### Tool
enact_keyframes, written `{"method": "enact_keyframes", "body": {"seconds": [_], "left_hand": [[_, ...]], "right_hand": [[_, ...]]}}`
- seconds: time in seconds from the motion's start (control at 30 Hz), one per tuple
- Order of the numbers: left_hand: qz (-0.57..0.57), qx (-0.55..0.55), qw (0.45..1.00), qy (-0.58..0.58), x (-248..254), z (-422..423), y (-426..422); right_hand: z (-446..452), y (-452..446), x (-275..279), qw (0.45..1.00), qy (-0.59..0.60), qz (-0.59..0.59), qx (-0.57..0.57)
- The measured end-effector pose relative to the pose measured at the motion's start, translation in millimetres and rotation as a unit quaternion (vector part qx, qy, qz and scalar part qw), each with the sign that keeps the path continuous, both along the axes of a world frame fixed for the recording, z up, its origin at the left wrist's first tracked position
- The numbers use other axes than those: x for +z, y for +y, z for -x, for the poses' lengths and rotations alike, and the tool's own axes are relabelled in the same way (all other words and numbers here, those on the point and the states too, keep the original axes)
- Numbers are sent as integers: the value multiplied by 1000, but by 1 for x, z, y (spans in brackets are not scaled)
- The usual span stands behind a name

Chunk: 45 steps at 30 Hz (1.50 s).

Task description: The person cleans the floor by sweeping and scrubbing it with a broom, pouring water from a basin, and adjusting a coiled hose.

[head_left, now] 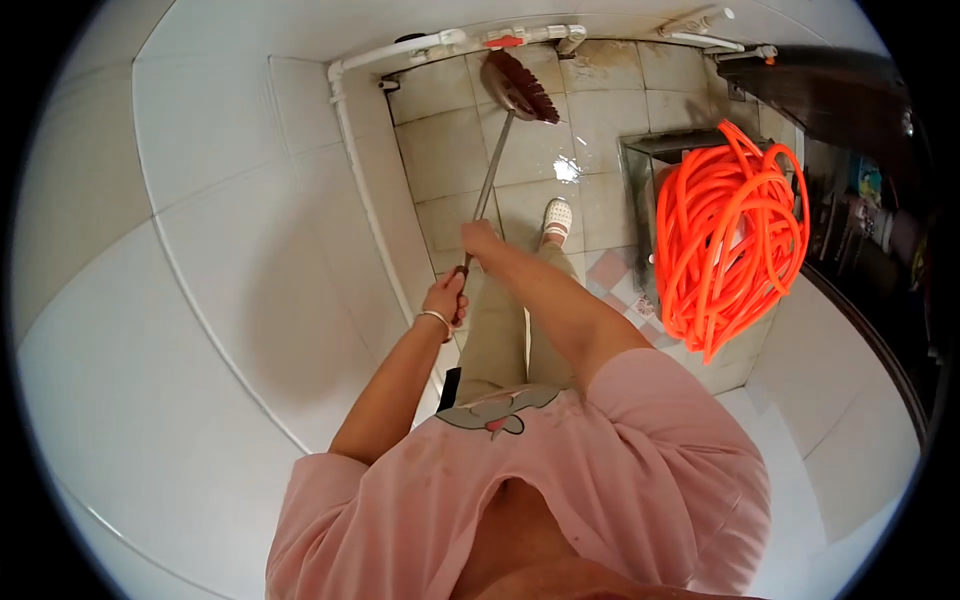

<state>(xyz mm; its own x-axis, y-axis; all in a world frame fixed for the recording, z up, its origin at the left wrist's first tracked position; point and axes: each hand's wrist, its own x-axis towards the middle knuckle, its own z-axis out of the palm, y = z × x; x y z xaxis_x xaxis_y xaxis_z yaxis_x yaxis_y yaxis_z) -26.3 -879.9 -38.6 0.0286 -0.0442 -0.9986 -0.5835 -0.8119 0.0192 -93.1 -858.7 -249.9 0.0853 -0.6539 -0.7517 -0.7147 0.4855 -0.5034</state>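
Has beige floor tiles [440,150] with dark seams, catching a bright glint [566,168]. Rises at left into white wall tiles [210,110], runs white pipes [357,190] along the floor's far and left edges, and holds a dark open cabinet [820,105] at right.

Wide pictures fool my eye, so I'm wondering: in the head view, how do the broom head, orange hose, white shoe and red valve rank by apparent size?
1. Orange hose
2. Broom head
3. White shoe
4. Red valve
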Motion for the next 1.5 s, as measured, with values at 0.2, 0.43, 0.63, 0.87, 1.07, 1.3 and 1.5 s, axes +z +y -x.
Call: {"method": "enact_keyframes", "body": {"seconds": [0.2, 0.43, 0.63, 0.87, 1.07, 1.3, 1.5], "left_hand": [[9, 121, 992, 40, 41, -40, 39], [-3, 145, 989, -20, 46, -91, 28], [52, 42, 997, 46, 22, -85, -16], [60, 113, 991, 49, 24, -85, -5], [-9, 119, 989, 82, 1, -59, -34], [50, 45, 995, 80, 43, -100, -1], [44, 16, 998, 47, 5, -55, -28]], "right_hand": [[-27, 29, 81, 997, -41, 49, -54], [-106, 20, 72, 995, -8, 90, 45], [-77, -33, 68, 994, -48, 24, -95], [-82, -28, 67, 982, 90, 157, -45], [-53, -43, 26, 981, -54, 14, -188], [-65, -19, 118, 996, 43, 41, -72], [-67, -29, -29, 992, 75, 81, 62]]}}
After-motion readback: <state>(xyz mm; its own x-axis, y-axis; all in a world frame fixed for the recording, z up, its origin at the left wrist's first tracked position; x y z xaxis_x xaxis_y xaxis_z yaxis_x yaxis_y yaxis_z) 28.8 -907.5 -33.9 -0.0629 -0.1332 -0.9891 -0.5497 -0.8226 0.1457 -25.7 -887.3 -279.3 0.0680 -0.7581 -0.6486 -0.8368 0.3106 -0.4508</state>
